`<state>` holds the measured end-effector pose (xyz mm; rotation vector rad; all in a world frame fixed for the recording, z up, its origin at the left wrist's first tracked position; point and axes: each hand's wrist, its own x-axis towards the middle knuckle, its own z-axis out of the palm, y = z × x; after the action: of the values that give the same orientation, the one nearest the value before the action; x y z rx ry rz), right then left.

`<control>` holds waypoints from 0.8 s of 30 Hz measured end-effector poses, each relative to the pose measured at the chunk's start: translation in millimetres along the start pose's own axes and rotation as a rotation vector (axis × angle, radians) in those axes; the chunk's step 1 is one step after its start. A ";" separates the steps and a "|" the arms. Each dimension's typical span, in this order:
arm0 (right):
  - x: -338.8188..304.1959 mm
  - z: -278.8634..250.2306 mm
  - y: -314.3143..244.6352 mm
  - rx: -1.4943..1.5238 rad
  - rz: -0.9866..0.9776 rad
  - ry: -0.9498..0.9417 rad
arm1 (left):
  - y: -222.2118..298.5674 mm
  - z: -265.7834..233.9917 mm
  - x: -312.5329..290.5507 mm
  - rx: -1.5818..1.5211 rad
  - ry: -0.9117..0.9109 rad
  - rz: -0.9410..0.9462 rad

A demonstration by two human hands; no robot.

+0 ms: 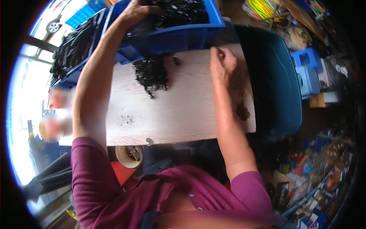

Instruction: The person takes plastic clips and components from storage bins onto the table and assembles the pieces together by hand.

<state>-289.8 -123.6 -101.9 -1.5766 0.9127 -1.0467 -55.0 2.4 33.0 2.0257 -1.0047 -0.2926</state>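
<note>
My left hand [140, 12] reaches over the left side of a blue plastic bin [175, 37] at the far side of the table, by the glossy black small parts [183, 14] heaped in it; its fingertips are blurred and partly out of sight. Above the right part of the pale wood-grain tabletop [183, 110], my right hand [224, 63] is closed with the fingers curled in; whatever they hold, if anything, is hidden. A loose pile of black parts [150, 74] lies on the table between my hands. Right of that pile is one small dark piece [176, 61], smeared by motion.
Another blue bin [72, 78] full of black strips [74, 49] stands at the left. A large dark-green tub [291, 87] adjoins the table's right edge. Below the near edge sits a cream bucket [129, 156]. Mixed clutter [309, 171] covers the floor at right.
</note>
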 end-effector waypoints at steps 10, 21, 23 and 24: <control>0.0 1.4 7.2 -0.013 -0.007 -0.025 | 20.5 -9.8 -21.2 -0.519 0.083 -0.045; -4.3 -2.6 -12.8 -0.026 0.156 -0.063 | 55.4 1.4 -92.4 -0.399 0.410 -0.036; -3.9 -3.0 -13.2 -0.045 0.165 -0.067 | 56.3 5.3 -107.9 -0.373 0.471 -0.125; -3.6 -3.1 -13.8 -0.045 0.169 -0.070 | 42.6 12.0 -114.0 -0.368 0.511 0.005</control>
<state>-293.0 -118.3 -88.7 -1.5343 1.0087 -0.8530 -159.0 66.1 41.5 1.6408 -0.5847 0.0469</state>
